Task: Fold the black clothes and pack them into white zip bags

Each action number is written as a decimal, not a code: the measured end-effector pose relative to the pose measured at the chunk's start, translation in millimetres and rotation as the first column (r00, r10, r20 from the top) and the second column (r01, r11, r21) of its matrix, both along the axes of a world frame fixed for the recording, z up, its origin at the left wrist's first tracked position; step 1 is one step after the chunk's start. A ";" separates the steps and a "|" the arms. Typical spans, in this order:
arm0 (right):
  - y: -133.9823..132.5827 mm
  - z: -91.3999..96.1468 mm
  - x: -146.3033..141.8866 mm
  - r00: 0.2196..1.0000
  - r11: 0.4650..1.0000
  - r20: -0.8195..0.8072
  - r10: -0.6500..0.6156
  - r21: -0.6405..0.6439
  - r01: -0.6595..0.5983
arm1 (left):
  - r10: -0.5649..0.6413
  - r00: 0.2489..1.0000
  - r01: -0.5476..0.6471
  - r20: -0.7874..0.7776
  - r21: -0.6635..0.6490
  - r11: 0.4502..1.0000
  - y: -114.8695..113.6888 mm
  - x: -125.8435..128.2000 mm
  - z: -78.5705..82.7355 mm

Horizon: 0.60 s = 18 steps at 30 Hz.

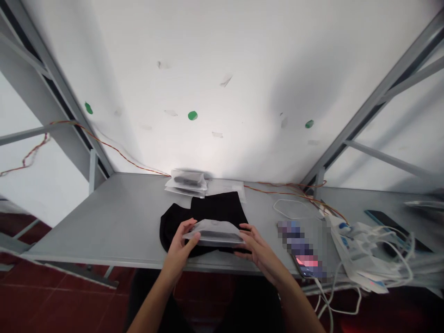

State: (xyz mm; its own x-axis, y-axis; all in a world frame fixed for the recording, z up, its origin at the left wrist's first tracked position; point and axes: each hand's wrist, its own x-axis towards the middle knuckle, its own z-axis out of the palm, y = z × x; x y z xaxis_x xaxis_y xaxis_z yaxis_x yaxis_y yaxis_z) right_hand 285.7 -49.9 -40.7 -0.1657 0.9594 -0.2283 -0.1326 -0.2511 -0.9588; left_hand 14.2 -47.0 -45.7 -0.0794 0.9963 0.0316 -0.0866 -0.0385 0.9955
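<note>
A frosted, see-through plastic bag (pixel 217 230) is held level over the near part of the grey shelf. My left hand (pixel 182 240) pinches its left end, thumb at the front and fingers behind. At its right end, my right hand (pixel 258 247) curls around the edge with its fingers somewhat apart. Something dark shows faintly along the bag's lower edge; I cannot make out what. Beneath and behind the bag lies a black cloth garment (pixel 222 206), partly covered by the bag and hands.
Several frosted bags (pixel 187 182) lie stacked by the white wall. To the right are a lit phone (pixel 305 259) on a cable, a white power strip with tangled cords (pixel 360 245), and a dark flat device (pixel 398 226). Twisted wires (pixel 118 150) run along the back.
</note>
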 end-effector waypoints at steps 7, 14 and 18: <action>-19.5 6.8 1.1 0.976 0.990 -0.184 0.115 -0.064 -0.128 | 0.130 0.934 -0.052 0.332 -0.234 0.971 -17.9 7.6 5.3; -6.2 11.5 -29.0 0.961 0.994 -0.259 0.100 -0.012 -0.107 | 0.099 0.906 -0.043 0.413 -0.143 0.989 -20.1 -5.4 12.5; 26.2 10.1 -80.0 0.965 0.985 -0.233 0.123 -0.092 -0.148 | 0.151 0.890 -0.115 0.430 -0.108 0.988 -2.3 -36.9 15.7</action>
State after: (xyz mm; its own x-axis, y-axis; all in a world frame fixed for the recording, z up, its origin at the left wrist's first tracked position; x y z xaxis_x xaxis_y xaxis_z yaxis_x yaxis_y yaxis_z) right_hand 205.8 -23.7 -30.6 -0.3516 0.8963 -0.2704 -0.2998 -0.3814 -0.8744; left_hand -22.8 -49.3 -30.0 -0.1993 0.9734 -0.1130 -0.5115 -0.0050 0.8592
